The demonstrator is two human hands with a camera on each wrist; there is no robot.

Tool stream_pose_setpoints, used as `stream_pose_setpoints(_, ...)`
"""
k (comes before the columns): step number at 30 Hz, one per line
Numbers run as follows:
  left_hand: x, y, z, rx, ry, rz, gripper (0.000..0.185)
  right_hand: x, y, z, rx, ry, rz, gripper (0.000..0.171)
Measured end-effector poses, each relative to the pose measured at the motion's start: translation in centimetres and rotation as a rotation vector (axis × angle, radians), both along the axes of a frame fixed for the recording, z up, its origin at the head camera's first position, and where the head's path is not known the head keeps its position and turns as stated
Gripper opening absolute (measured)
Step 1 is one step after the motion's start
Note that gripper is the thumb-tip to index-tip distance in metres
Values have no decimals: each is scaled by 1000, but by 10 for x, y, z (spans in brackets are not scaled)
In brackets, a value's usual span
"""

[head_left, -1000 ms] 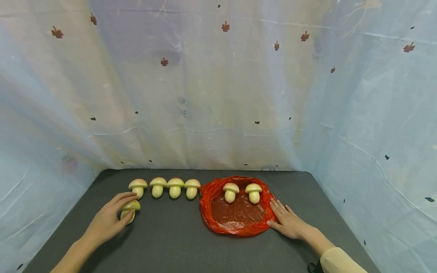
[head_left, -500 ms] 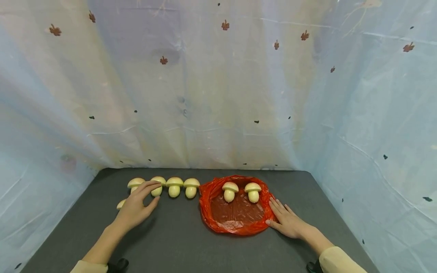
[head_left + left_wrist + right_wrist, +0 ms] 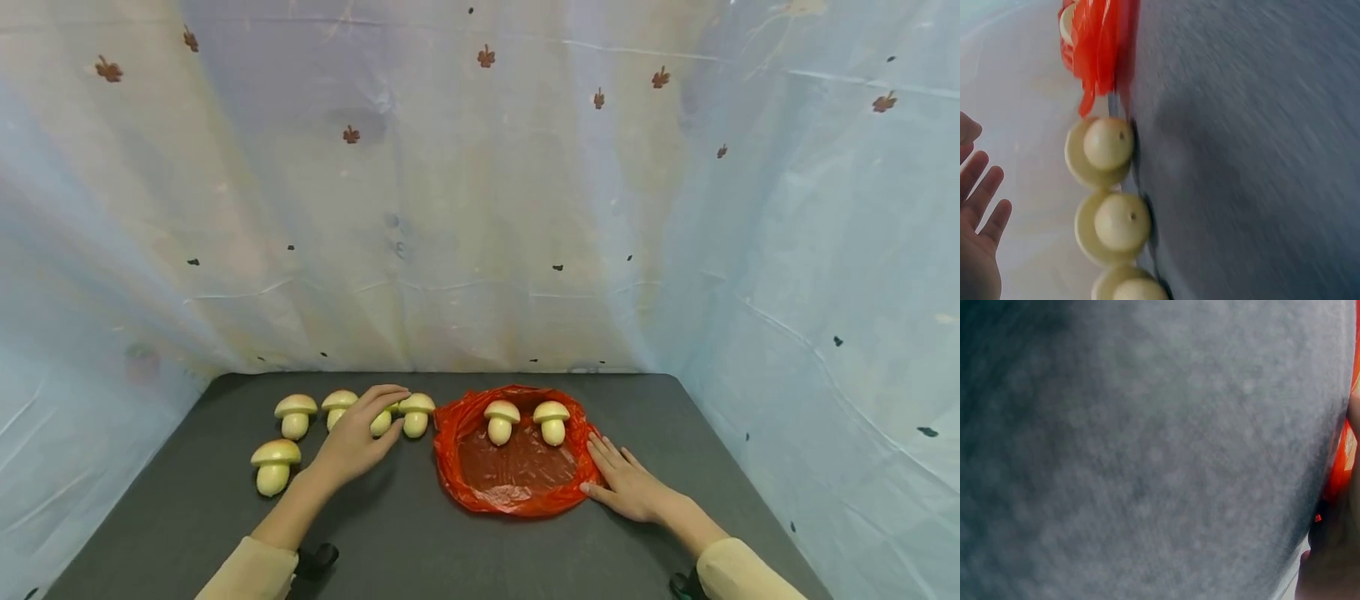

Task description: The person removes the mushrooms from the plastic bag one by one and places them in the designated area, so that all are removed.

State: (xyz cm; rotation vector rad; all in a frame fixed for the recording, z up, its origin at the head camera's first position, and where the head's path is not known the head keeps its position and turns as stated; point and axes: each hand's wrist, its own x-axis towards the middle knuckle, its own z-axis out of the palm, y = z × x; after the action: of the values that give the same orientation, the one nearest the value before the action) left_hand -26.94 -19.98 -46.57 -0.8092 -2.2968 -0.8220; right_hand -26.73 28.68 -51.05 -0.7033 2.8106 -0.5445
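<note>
Four pale toy mushrooms stand in a row at the back left of the dark table (image 3: pixel 420 542). My left hand (image 3: pixel 358 435) reaches over the third one (image 3: pixel 382 423) with fingers extended and holds nothing. In the left wrist view its straight fingers (image 3: pixel 982 194) hover apart from the mushrooms (image 3: pixel 1107 150). A fifth mushroom (image 3: pixel 274 465) stands alone in front of the row. A flattened red plastic bag (image 3: pixel 517 492) carries two more mushrooms (image 3: pixel 501 421). My right hand (image 3: pixel 622 482) lies flat on the table, fingers on the bag's right edge.
A pale plastic curtain (image 3: pixel 480 208) with small leaf prints walls in the back and both sides of the table. The right wrist view shows mostly blurred grey table surface (image 3: pixel 1147 450) and a sliver of the red bag (image 3: pixel 1341 456).
My left hand let go of the front-left mushroom, which now stands upright, and moved right along the row to the third mushroom. The right hand stayed put.
</note>
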Motion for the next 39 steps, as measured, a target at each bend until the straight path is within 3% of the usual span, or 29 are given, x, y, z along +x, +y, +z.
stream_pose_setpoints(20,-37,89,7,-51,-107,-115,42,-1,-1,2,116,15,-26,88)
stream_pose_setpoints(26,-44,111,-2,-90,-150,-143,41,-1,-1,-2,100,11,-15,89)
stream_pose_setpoints(33,-52,124,-10,-212,-228,-127,44,1,-5,5,132,16,-2,87)
stream_pose_setpoints(39,-59,132,-14,-384,-195,-98,48,4,-5,8,121,10,-3,85)
